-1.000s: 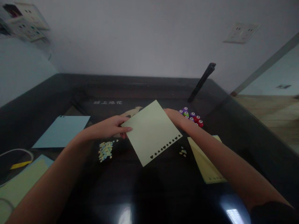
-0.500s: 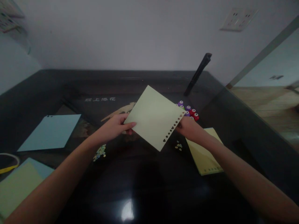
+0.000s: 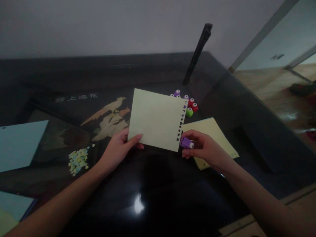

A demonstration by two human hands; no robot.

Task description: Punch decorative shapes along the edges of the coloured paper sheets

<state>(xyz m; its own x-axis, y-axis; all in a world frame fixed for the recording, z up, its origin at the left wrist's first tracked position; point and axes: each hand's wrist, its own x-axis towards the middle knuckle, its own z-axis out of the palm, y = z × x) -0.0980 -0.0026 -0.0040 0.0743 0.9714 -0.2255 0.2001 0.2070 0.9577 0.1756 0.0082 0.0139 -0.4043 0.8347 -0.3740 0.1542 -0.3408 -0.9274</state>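
My left hand [image 3: 118, 150] pinches the lower left edge of a pale green paper sheet [image 3: 155, 118], held up over the dark glass table [image 3: 153, 197]. A row of small punched shapes runs down the sheet's right edge. My right hand [image 3: 206, 148] is closed on a small purple paper punch [image 3: 185, 142], set against the sheet's lower right corner. More small punches [image 3: 189, 104], purple, red and green, stand in a cluster just behind the sheet.
A yellow sheet [image 3: 212, 131] lies under my right hand. A heap of punched paper bits [image 3: 78, 160] lies at the left, with a light blue sheet [image 3: 19, 144] beyond it. A black bar [image 3: 197, 54] leans against the wall at the back. The table's right edge borders a wooden floor.
The green sheet has turned so its punched edge faces right. My right hand let go of the sheet and now grips a purple punch at its corner. The view dropped lower.
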